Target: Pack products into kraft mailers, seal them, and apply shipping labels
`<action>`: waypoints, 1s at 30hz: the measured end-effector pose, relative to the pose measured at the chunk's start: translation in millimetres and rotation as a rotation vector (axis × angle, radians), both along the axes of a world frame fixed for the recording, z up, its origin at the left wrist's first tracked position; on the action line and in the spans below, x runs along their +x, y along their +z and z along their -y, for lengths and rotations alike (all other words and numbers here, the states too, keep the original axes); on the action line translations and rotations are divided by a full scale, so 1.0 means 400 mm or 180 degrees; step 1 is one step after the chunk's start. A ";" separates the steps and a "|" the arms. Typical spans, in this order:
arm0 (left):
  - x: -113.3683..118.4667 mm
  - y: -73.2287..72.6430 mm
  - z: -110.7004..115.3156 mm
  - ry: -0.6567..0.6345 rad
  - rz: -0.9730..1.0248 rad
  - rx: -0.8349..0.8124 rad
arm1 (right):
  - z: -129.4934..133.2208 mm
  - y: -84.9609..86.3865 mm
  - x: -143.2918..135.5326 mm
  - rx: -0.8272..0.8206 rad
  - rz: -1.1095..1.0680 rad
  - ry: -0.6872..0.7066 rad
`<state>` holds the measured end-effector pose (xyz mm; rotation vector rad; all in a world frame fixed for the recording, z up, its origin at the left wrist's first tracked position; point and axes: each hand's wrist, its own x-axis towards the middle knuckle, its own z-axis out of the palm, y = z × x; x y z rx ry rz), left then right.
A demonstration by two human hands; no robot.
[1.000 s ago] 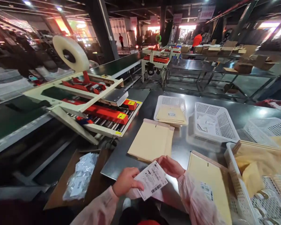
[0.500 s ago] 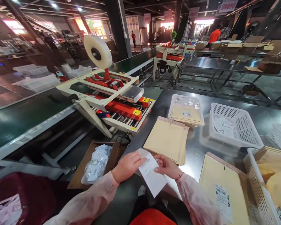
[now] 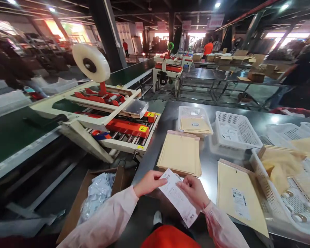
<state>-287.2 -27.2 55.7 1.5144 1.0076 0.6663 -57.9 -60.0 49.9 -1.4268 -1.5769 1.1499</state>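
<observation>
A white printed paper slip (image 3: 179, 198) hangs tilted between my hands over the table's near edge. My left hand (image 3: 149, 182) pinches its upper left edge between thumb and fingers. On its upper right side, my right hand (image 3: 195, 191) grips it with the thumb on top and the other fingers curled. Just beyond my hands lies a stack of tan padded envelopes (image 3: 179, 151). To the right, another padded envelope (image 3: 227, 179) bears a white printed label (image 3: 240, 203).
White baskets (image 3: 236, 143) stand along the table, one with tan envelopes (image 3: 195, 124). At right, a larger basket (image 3: 266, 181) holds yellowish material and small round items. A carton of plastic packets (image 3: 96, 193) sits below left. The tape sealing machine (image 3: 113, 120) adjoins a conveyor (image 3: 12, 137).
The view has turned right, bringing more baskets and a person at the right edge into sight. The slip now shows more printed text, and my left fingers have gone from spread across it to pinching its edge.
</observation>
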 end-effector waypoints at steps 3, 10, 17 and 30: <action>0.021 0.031 -0.013 0.0246 0.0030 0.0629 | 0.025 0.008 0.009 0.0041 0.0599 -0.0047; 0.051 0.127 -0.066 -0.0222 0.0482 0.0567 | 0.052 0.031 0.012 0.1082 0.0784 -0.0138; 0.130 0.178 -0.171 -0.0084 0.0135 0.0454 | 0.077 -0.027 0.111 0.0573 0.0885 -0.1103; 0.609 0.135 -0.287 -0.0585 0.0263 0.0224 | 0.067 -0.041 0.379 0.0421 -0.0989 -0.1434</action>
